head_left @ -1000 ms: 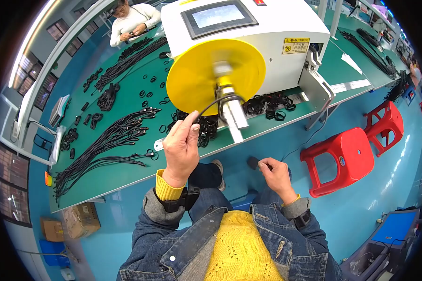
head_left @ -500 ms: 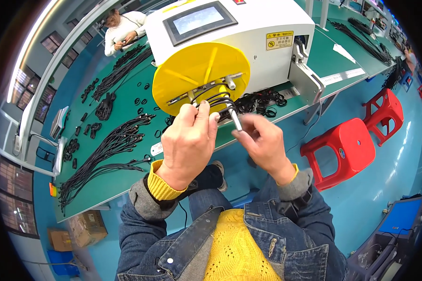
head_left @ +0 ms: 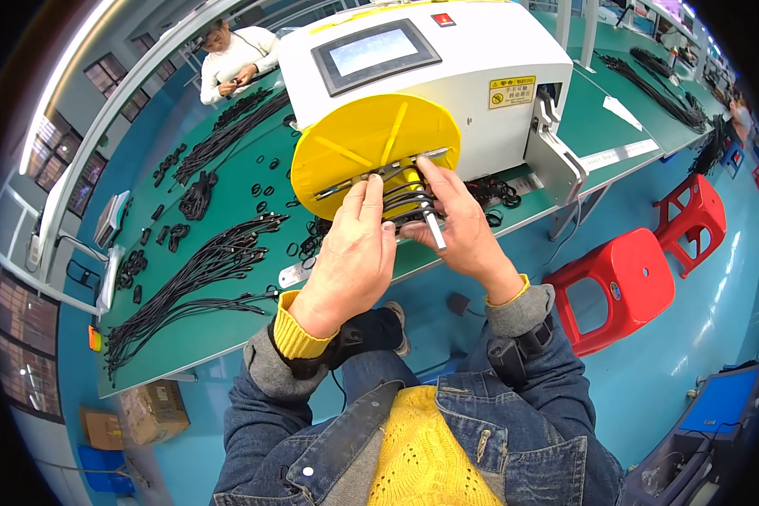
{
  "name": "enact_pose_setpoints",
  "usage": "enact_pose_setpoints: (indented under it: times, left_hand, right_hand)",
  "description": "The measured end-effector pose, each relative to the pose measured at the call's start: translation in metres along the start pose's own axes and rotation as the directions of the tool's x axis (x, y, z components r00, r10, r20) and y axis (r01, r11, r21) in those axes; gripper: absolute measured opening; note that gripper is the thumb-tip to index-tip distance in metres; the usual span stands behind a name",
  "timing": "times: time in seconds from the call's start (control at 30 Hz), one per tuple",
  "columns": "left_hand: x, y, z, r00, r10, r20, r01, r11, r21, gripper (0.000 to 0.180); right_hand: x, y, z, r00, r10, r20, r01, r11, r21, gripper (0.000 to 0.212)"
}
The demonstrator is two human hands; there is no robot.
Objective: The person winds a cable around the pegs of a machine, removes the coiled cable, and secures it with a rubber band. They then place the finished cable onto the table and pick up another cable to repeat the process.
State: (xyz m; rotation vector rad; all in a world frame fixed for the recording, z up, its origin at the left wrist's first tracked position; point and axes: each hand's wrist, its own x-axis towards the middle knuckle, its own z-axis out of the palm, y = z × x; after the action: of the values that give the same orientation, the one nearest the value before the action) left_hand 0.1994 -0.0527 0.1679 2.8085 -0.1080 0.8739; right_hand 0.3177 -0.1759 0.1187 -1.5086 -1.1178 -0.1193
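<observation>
A coil of black cable (head_left: pixel 407 199) is looped around the pegs at the front of a yellow disc (head_left: pixel 337 139) on a white winding machine (head_left: pixel 472 59). My left hand (head_left: pixel 354 253) is closed at the coil's left side, its fingers laid along the loops. On the other side my right hand (head_left: pixel 462 228) grips the coil, fingers reaching up toward the disc and thumb beneath the loops. Between my hands a bare metal peg (head_left: pixel 433 231) sticks out toward me. My palms hide part of the loops.
A bundle of black cables (head_left: pixel 202 270) lies left on the green table (head_left: pixel 169 350), with small black rings (head_left: pixel 260 191) scattered nearby. More black cable pieces (head_left: pixel 504 194) lie under the machine. Red stools (head_left: pixel 620 282) stand right. A person in white (head_left: pixel 238 63) works across the table.
My right hand has moved from the peg's tip up onto the coil and closed around its right side. My left fingers have straightened along the loops. The whole view has shifted slightly.
</observation>
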Motion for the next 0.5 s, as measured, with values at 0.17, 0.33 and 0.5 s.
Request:
enact_pose_setpoints:
  times: [0.17, 0.33, 0.5]
  left_hand:
    - [0.007, 0.010, -0.010, 0.982, -0.115, 0.152, 0.147, 0.965, -0.219, 0.042]
    - [0.003, 0.014, -0.004, 0.986, -0.108, 0.124, 0.132, 0.970, -0.206, 0.028]
    - [0.003, 0.023, 0.005, 0.998, -0.053, -0.045, 0.049, 0.995, -0.089, 0.029]
  right_hand:
    - [-0.015, -0.003, 0.018, 0.983, 0.101, -0.155, -0.072, 0.980, 0.184, 0.061]
    - [-0.013, -0.008, 0.026, 0.934, -0.125, -0.334, 0.053, 0.975, -0.215, 0.045]
    - [-0.020, -0.006, 0.025, 0.945, -0.038, -0.323, 0.003, 0.994, -0.107, 0.044]
